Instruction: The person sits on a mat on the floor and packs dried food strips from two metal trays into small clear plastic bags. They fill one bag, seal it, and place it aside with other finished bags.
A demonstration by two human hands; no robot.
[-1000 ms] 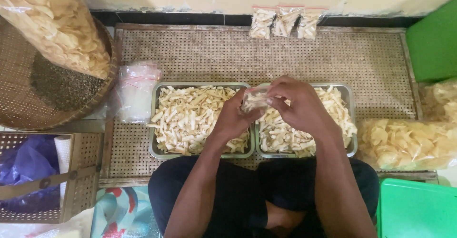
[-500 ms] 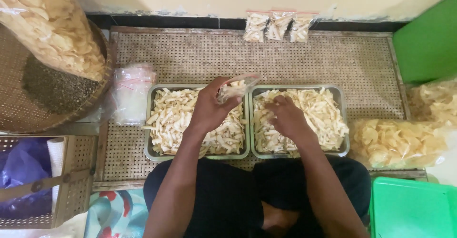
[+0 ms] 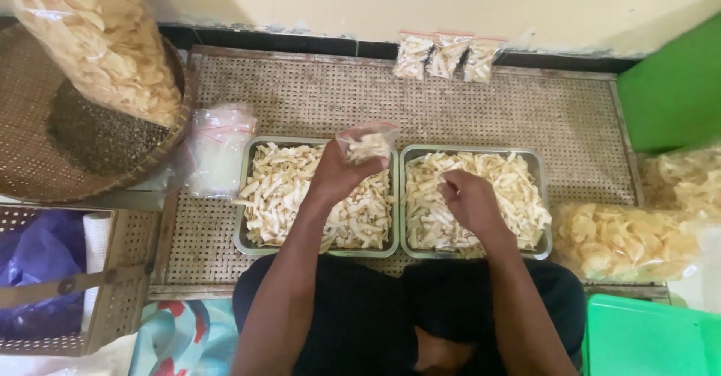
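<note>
I sit on the floor and look down at my 2 hands. My left hand is lifted a little above the left tray and my fingers are closed around a small clear bag. The bag is partly full of pale snack sticks, and its open top points away from me, over the gap between the 2 trays. My right hand is down in the right tray, lying on the pile of pale snack sticks. The fingers there are curled in together on the sticks, but I cannot tell if they pinch any. Both metal trays sit side by side, touching, on a woven mat right in front of my legs. By the wall at the far edge of the mat stand 3 small filled bags with red tops, close together. Left of the left tray lies a stack of empty clear bags. Farther left is a round woven basket, and a big clear sack of chips rests on it. On my right side lies another clear bag of chips, and near it is a green box.
</note>
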